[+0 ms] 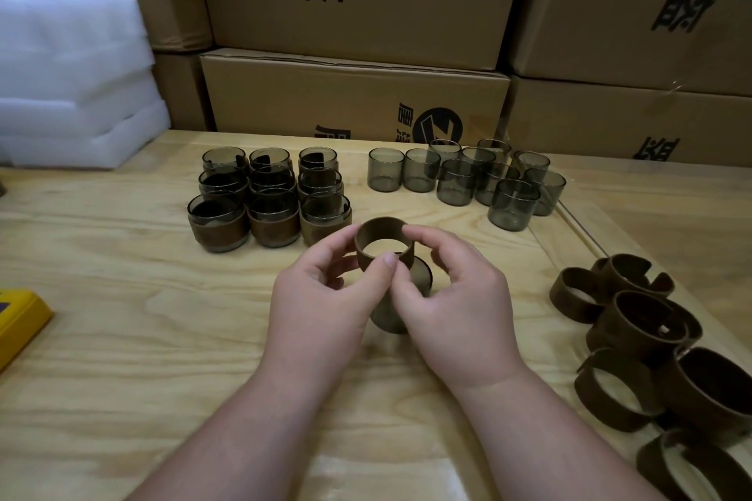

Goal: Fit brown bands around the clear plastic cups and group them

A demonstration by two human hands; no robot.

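Observation:
At the table's middle, my left hand point(321, 297) and my right hand point(455, 297) together hold one brown band point(384, 232) up as an open ring, fingertips pinching its rim on both sides. Just beneath it a clear smoky cup point(401, 305) shows between my hands, largely hidden by them. Behind, on the left, stands a block of several banded cups point(268, 199). Several bare cups point(468, 175) are gathered at the back right. A heap of loose brown bands point(647, 346) lies at the right.
Stacked cardboard boxes point(354, 94) wall off the back of the wooden table point(122, 317). White foam sheets point(69, 85) are piled at the back left. A yellow object point(20, 321) pokes in at the left edge.

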